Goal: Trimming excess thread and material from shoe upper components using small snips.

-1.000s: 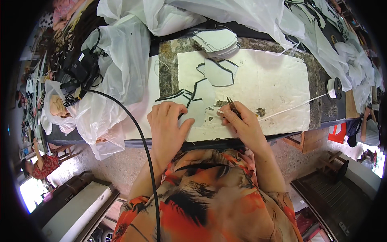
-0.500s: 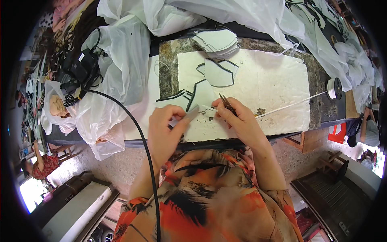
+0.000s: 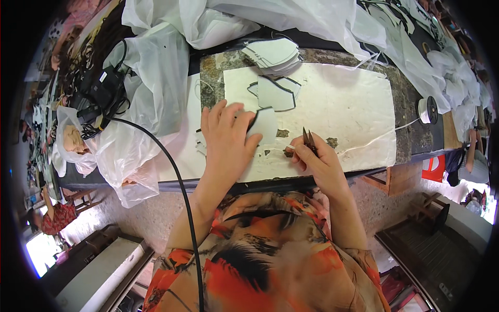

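My left hand [image 3: 227, 138] lies open, its fingers spread over a white, dark-edged cut piece [image 3: 267, 125] on the pale sheet. Much of that piece is hidden under the fingers. To its right, my right hand [image 3: 319, 162] is closed around small dark snips [image 3: 307, 140], points upward and slightly apart. A short end of narrow white tape [image 3: 289, 147] sticks out from the same fingertips. Beyond the hands lie overlapping white pieces with dark edges [image 3: 275, 96], and behind them a stack of similar pieces [image 3: 273, 56].
A spool [image 3: 427, 110] at the right carries white tape running toward my right hand. The pale sheet [image 3: 353, 104] covers a worn board. Clear plastic bags [image 3: 156, 78] and a black power adapter [image 3: 108, 83] crowd the left; a black cable [image 3: 174, 161] crosses my left forearm.
My left hand has gone from a pinch on a piece to lying spread farther up the sheet. My right hand has shifted slightly right and nearer me; the tape behind it has slackened.
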### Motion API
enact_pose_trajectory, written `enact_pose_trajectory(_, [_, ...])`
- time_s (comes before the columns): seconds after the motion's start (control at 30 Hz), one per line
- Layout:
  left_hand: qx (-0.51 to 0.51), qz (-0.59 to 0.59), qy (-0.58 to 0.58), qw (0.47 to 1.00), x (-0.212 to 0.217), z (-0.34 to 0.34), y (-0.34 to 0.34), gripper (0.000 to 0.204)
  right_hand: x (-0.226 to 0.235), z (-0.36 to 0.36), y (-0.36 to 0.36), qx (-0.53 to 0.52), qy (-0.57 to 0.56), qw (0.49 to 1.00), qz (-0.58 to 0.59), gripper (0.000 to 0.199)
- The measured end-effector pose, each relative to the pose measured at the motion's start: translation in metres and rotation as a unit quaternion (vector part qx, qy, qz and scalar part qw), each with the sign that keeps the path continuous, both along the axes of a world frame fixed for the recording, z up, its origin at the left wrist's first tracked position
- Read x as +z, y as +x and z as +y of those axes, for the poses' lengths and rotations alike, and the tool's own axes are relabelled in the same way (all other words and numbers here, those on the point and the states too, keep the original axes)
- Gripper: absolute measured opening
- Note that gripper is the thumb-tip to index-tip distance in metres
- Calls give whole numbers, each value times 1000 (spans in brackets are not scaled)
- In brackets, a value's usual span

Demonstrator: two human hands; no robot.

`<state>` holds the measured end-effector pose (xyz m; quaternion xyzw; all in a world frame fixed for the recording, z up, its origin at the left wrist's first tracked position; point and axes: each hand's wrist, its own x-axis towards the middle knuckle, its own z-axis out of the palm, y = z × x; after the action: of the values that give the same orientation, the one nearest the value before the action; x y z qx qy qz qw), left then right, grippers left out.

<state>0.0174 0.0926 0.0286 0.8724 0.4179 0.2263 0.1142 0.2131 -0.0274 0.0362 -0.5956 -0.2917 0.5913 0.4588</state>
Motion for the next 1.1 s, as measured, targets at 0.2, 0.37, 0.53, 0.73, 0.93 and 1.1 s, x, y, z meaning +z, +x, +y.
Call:
enact_pose_trajectory(0.2, [-129, -63, -78, 987, 10, -13, 5, 37, 1, -22, 17, -104, 42, 991, 67, 14])
enact_pose_trajectory(0.37, [-256, -63, -114, 958, 8, -22, 22, 34, 14, -34, 33, -120, 56, 988, 75, 11])
enact_pose_trajectory(0.53, [-210, -72, -140, 965, 7, -43, 7, 37, 25, -38, 24, -36, 39, 994, -101, 9])
enact_pose_trajectory(0.73, [-216, -33, -103, 970, -7, -77, -4, 41, 26, -30, 0, 59, -16, 995, -79, 13])
enact_pose_trajectory(0.93, [-205, -29, -91, 974, -11, -84, -6, 45, 17, -12, -11, 32, 2, 982, -187, 11])
enact_pose_trajectory(1.1, [-205, -21, -84, 975, -13, -85, -7, 46, 5, 7, -5, 94, 15, 966, -239, 17])
